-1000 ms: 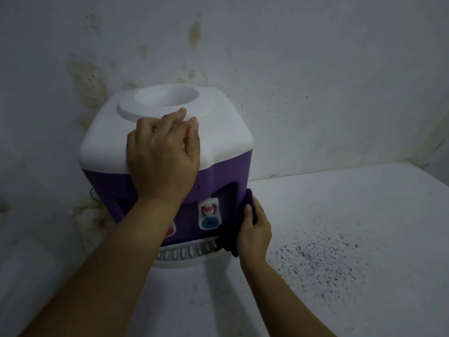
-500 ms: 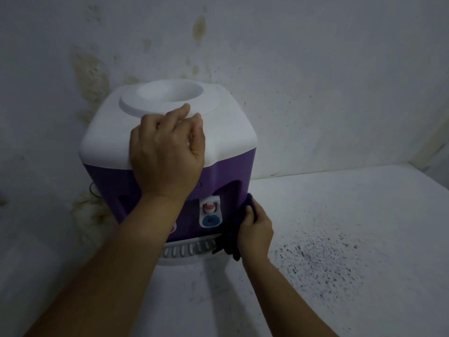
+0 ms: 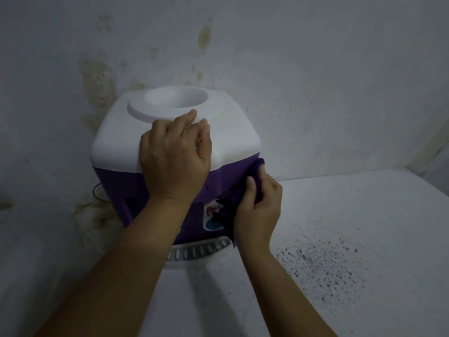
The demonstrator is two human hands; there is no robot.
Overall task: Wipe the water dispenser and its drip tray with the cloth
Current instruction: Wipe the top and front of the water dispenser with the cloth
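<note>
The water dispenser [image 3: 170, 152] stands on the counter [image 3: 352, 239]. The left hand [image 3: 175, 156] braces its white top, fingers curled. The right hand [image 3: 258, 210] presses the gripped cloth [image 3: 255, 171] against the purple front corner. The drip tray [image 3: 199, 251] apparently remains unwiped.

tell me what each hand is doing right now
Left hand: curled, empty, resting on the dispenser top.
Right hand: closed on the cloth.
</note>
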